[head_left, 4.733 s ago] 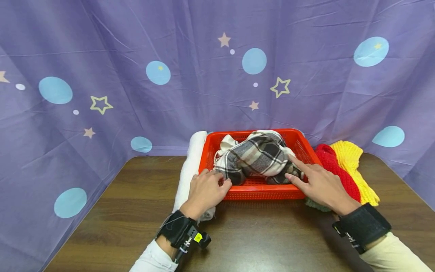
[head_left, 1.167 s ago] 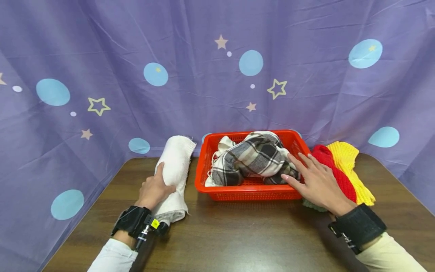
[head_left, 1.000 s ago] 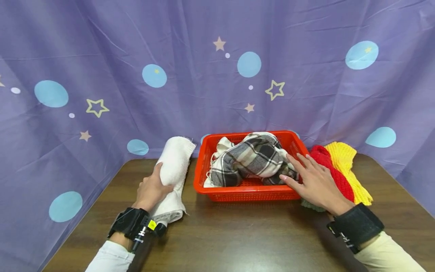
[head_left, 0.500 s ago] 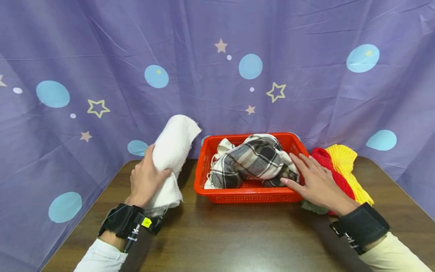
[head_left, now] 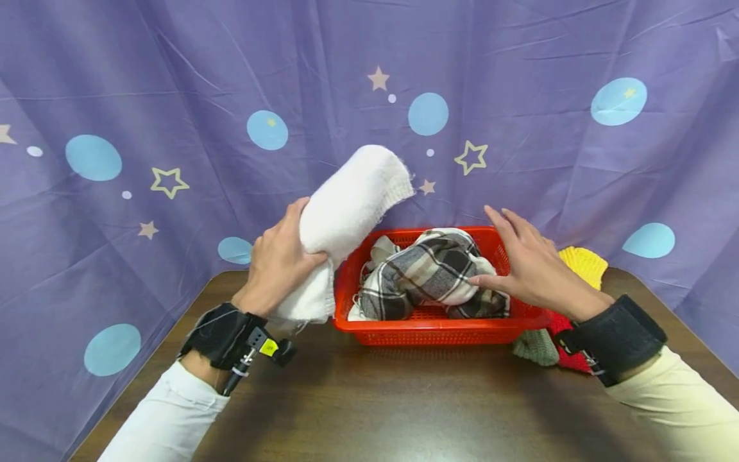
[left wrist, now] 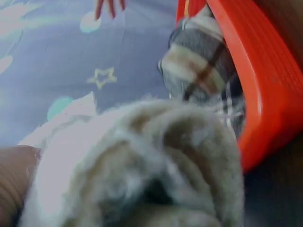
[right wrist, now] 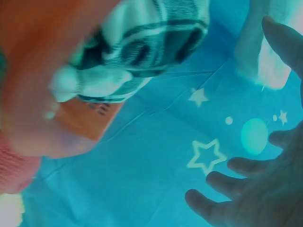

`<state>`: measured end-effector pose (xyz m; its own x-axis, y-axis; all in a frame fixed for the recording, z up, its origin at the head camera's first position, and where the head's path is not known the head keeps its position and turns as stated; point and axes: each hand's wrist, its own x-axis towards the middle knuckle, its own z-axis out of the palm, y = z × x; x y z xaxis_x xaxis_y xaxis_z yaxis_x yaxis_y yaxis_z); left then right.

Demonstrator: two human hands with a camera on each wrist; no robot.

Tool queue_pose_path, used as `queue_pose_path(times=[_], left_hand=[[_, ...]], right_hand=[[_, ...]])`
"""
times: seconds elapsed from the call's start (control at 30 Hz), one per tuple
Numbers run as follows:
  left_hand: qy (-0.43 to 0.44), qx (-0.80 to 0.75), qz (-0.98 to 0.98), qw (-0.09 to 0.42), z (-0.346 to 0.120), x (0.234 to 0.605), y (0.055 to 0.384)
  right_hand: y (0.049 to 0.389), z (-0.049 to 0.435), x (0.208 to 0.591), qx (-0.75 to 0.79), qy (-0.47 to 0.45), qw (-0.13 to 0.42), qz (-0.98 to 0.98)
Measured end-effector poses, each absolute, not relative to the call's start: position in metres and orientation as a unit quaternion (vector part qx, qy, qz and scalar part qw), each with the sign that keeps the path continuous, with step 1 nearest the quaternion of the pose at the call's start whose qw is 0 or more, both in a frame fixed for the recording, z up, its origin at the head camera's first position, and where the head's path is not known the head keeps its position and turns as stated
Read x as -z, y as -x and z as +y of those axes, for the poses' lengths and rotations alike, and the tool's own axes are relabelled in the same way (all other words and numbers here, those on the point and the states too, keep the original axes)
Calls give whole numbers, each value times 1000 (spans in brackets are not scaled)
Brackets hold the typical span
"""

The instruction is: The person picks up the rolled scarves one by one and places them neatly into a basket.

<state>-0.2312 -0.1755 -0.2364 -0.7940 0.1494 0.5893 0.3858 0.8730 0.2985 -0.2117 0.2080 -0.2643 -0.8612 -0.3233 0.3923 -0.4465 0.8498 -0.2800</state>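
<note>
My left hand (head_left: 278, 262) grips a rolled white fuzzy cloth (head_left: 352, 199) and holds it up, tilted, over the left end of the red basket (head_left: 439, 331). The left wrist view shows the end of the white cloth roll (left wrist: 147, 161) with its layers curled inward. A crumpled plaid scarf (head_left: 424, 276) in grey, white and black lies in the basket. My right hand (head_left: 534, 269) is raised above the basket's right end, fingers spread and holding nothing. In the right wrist view the right hand (right wrist: 270, 184) is apart from the plaid scarf (right wrist: 156, 38).
Right of the basket lie a red knit (head_left: 568, 333), a yellow knit (head_left: 584, 264) and a grey-green knit (head_left: 537, 347), partly hidden by the right hand and arm. A purple curtain (head_left: 323, 77) hangs behind the brown wooden table (head_left: 416, 404).
My left hand gripped the white cloth beside the basket, lifted it off the table and carried it rightward. My right hand rose from the basket's right rim.
</note>
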Motion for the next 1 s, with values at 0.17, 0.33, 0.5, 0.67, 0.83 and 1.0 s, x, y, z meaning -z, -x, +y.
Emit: queue_pose_path(times=[0.17, 0.33, 0.5, 0.67, 0.83, 1.0], left_hand=[[194, 200, -920, 277, -151, 235, 231], [236, 198, -914, 263, -131, 236, 226], [281, 197, -904, 255, -116, 238, 221], [334, 188, -891, 244, -108, 241, 220], [381, 152, -880, 239, -104, 242, 219], [402, 115, -870, 261, -102, 245, 218]], right_hand=[[216, 191, 251, -179, -209, 176, -945], [220, 181, 243, -156, -228, 220, -936], [222, 179, 239, -127, -253, 259, -923], [219, 181, 239, -81, -266, 280, -919], [214, 184, 239, -47, -298, 279, -911], [214, 185, 242, -70, -329, 272, -902]])
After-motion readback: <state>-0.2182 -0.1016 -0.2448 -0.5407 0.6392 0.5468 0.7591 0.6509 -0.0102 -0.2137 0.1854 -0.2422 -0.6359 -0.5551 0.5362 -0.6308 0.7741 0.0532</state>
